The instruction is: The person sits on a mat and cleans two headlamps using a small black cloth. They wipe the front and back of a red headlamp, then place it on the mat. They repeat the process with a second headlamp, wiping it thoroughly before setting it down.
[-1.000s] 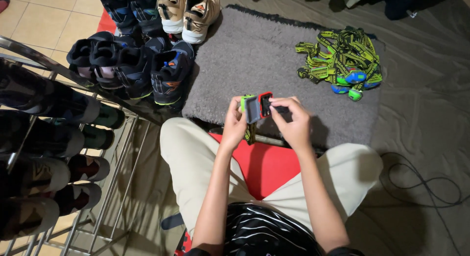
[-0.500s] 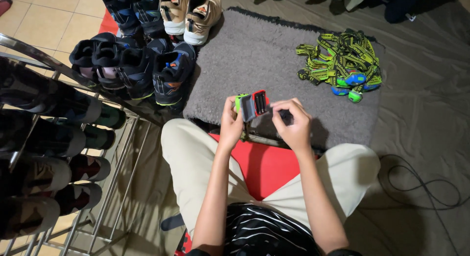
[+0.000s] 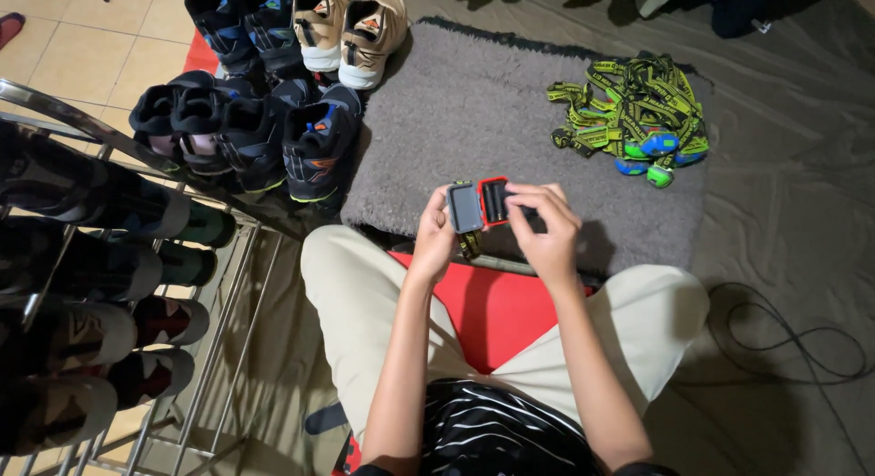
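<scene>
Small red headlamp [image 3: 481, 204] held over grey mat [image 3: 474, 102].
Its open case is gripped by left hand [image 3: 436, 232]; right hand [image 3: 545, 223] fingers are closed on it.

Red-and-black headlamp [image 3: 481, 204], grey mat [image 3: 474, 102]

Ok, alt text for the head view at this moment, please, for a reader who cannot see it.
Seated on a red stool, a person holds a small red headlamp with its battery cover open, left hand steadying it, right hand at the compartment. A grey mat ahead holds a pile of green-strapped headlamps; shoes and a shoe rack stand left.
</scene>
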